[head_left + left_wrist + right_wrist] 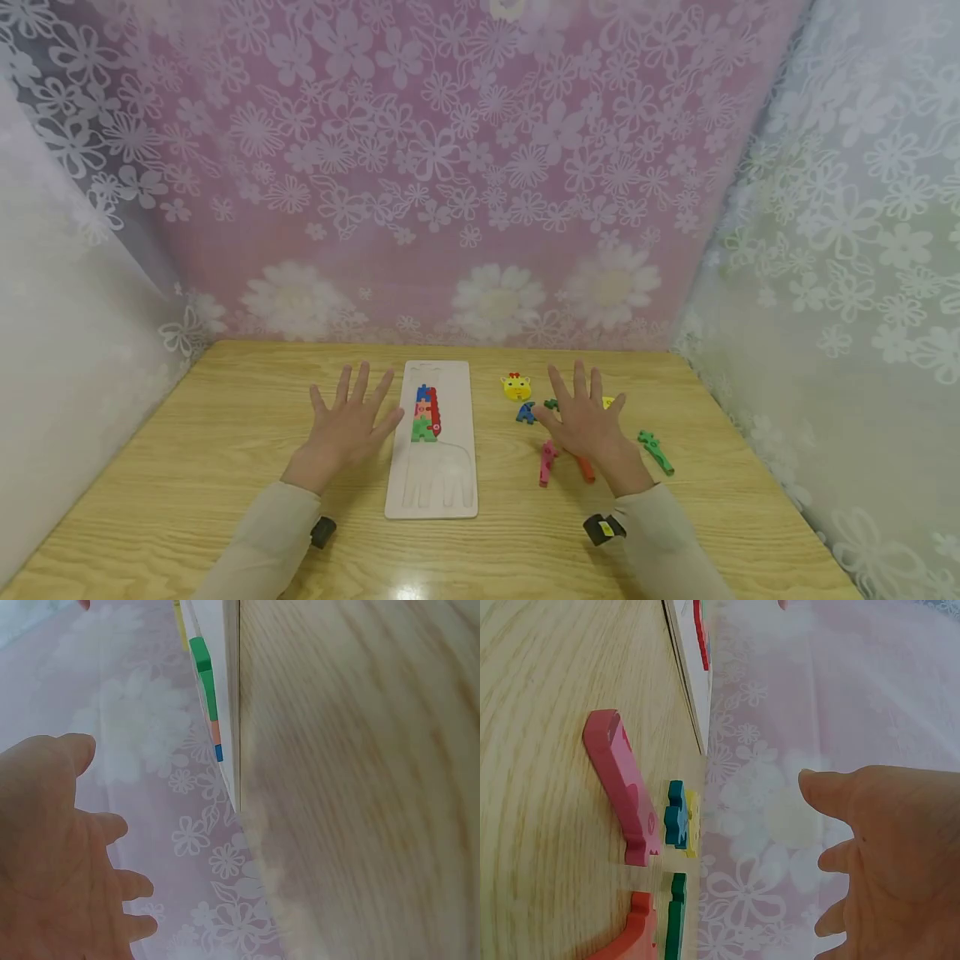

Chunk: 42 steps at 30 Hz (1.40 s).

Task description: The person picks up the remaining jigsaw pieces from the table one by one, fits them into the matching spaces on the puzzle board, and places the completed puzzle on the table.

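My left hand (pixel 342 433) hovers over the table with fingers spread, just left of a pale puzzle board (pixel 400 492). Set in the board are a blue piece (pixel 423 392), a pink-orange piece, a green piece (pixel 423 430) and a red piece (pixel 434 414). To the right, my right hand (pixel 591 425) is also spread, held above several loose puzzle pieces and partly hiding them. Around it lie a pink piece (pixel 547 463), an orange-red piece (pixel 586 471), a green piece (pixel 656 452), a blue piece (pixel 526 413) and a yellow giraffe head (pixel 516 387). Neither hand holds anything.
The wooden table (pixel 187 475) meets a pink floral curtain (pixel 465 208) at its back edge. Pale floral curtains flank it left and right. A dark green piece (pixel 676 919) and a bit of yellow sit partly behind the right hand. The board's lower recess (pixel 442 471) shows bare.
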### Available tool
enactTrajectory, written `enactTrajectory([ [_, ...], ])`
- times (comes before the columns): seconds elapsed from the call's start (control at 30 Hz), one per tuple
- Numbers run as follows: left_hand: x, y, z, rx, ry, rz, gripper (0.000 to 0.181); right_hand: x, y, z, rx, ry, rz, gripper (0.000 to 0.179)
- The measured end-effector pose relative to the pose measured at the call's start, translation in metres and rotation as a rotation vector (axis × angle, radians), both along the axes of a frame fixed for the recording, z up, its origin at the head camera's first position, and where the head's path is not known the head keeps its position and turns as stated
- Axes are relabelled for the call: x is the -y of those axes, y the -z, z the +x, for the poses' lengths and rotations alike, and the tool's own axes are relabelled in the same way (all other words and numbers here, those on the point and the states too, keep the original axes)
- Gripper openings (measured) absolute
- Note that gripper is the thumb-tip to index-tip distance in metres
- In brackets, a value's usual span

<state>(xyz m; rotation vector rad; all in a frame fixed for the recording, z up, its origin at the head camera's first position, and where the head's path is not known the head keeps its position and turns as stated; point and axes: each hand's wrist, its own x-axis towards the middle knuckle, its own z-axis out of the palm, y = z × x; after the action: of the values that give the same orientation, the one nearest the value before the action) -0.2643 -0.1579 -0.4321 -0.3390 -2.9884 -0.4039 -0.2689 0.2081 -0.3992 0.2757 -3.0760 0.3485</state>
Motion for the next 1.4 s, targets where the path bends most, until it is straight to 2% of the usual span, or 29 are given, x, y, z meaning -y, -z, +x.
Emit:
enactTrajectory([
  [0.3,-0.001,-0.002,0.002,0.012,0.013,0.005,0.072,-0.002,0.004,-0.008,0.012,-0.037,-0.018,0.076],
  [0.6,0.000,0.001,-0.006,0.086,0.054,-0.020,0.071,-0.003,0.005,-0.032,0.049,-0.259,-0.132,0.072],
  [0.7,0.001,0.003,-0.010,0.113,0.065,-0.024,0.071,-0.003,0.007,-0.042,0.049,-0.299,-0.133,0.066],
  [0.97,0.000,0.007,-0.018,0.163,0.094,-0.050,0.070,0.001,0.012,-0.066,0.063,-0.332,-0.116,0.051],
  [1.2,-0.002,0.006,-0.026,0.211,0.121,-0.106,0.072,0.004,0.016,-0.086,0.109,-0.306,-0.160,0.049],
  [1.4,0.002,0.004,-0.027,0.249,0.179,-0.140,0.074,0.009,0.018,-0.095,0.123,-0.343,-0.139,0.046],
])
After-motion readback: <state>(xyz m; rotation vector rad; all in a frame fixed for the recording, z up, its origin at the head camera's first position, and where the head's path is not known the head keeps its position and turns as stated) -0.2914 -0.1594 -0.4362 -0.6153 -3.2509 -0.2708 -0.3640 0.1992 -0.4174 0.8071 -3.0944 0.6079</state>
